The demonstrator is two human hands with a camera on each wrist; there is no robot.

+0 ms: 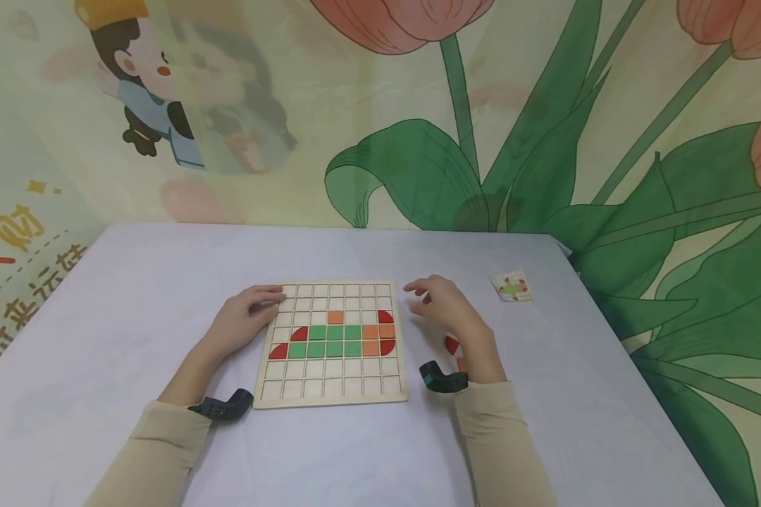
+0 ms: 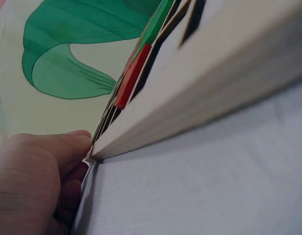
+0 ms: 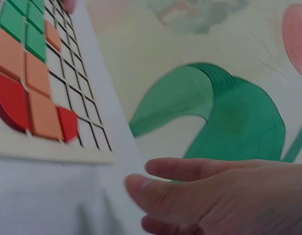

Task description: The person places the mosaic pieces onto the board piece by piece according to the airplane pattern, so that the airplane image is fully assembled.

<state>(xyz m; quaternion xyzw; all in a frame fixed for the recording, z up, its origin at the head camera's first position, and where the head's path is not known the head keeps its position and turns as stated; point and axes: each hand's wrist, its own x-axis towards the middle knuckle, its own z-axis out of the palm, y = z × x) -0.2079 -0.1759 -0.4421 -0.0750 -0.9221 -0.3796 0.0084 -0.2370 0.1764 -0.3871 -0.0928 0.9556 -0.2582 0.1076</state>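
On the table lies a square wooden grid board [image 1: 330,391], with several green square tiles [image 1: 334,348], orange square tiles [image 1: 335,317] and red curved-edge tiles [image 1: 279,351] set in its cells. My left hand [image 1: 242,320] rests at the board's upper left edge, its fingertips touching the rim. In the left wrist view those fingers [image 2: 70,147] meet the board's corner; some are partly hidden. Just right of the board, my right hand [image 1: 444,303] hovers with loosely bent fingers and nothing between them. The right wrist view shows its thumb and fingers apart from the board.
A loose red tile [image 1: 452,344] and an orange tile [image 1: 461,364] lie by my right wrist, partly covered by it. A small pattern card [image 1: 511,286] sits at the right on the white-covered table [image 1: 165,282]. A printed backdrop [image 1: 406,169] stands behind the table.
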